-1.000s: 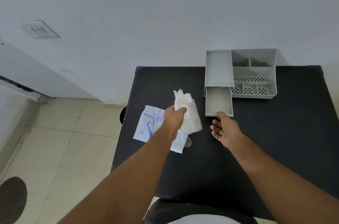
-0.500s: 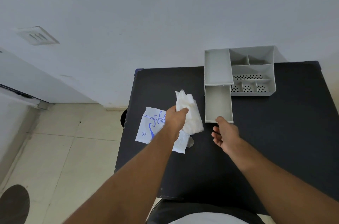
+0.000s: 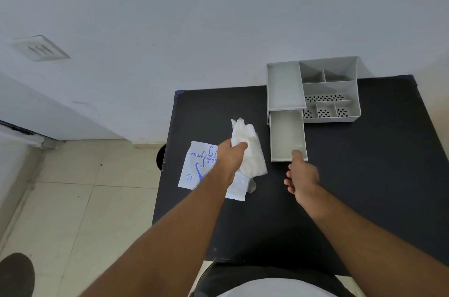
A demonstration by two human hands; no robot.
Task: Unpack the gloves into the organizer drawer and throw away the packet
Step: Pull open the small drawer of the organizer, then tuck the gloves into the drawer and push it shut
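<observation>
The left hand (image 3: 230, 157) was closed around a bunch of white gloves (image 3: 247, 148), holding them above the black table (image 3: 364, 187), with the loose ends sticking up past the fingers and hanging down below the fist. Under that hand and forearm lay the flat white packet (image 3: 200, 166) with blue print, resting on the table near its left edge. The right hand (image 3: 302, 175) reached to the near end of the grey drawer (image 3: 288, 136), its fingertip touching the front lip; the other fingers were loosely curled and held nothing that could be seen. The drawer stood pulled out toward the person from the grey organizer (image 3: 328, 90), which sat at the far edge of the table against the wall (image 3: 218, 17), and nothing lay inside the drawer
</observation>
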